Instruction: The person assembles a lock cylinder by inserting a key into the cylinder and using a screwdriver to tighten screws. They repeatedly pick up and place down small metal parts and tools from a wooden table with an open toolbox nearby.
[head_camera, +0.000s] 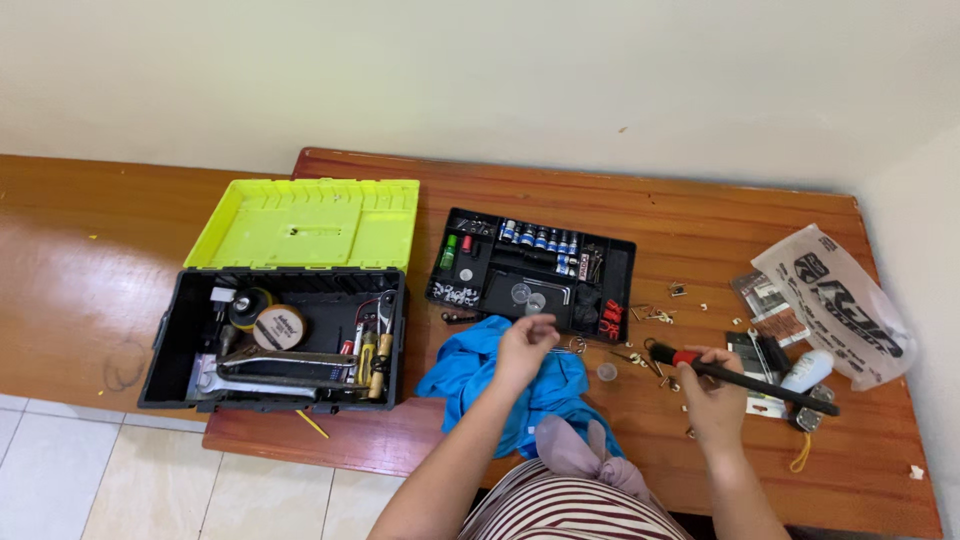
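Observation:
My left hand (523, 347) hovers over a crumpled blue cloth (500, 385), just in front of a black organiser tray (620, 262); its fingers are curled, and I cannot tell if they pinch something small. My right hand (712, 392) grips a long black tool with a red collar (745, 380), which lies slanted above the wooden table (700, 210). Small brass hooks and screws (655, 315) are scattered between the two hands. A small clear cap (606, 372) sits beside the cloth.
An open black toolbox (170, 340) with a lime-yellow lid (310, 222) stands at the left, holding wrenches, tape and screwdrivers. The tray holds batteries and small parts. A printed plastic bag (845, 305), packets and a white object (808, 370) lie at the right. The wall is close behind.

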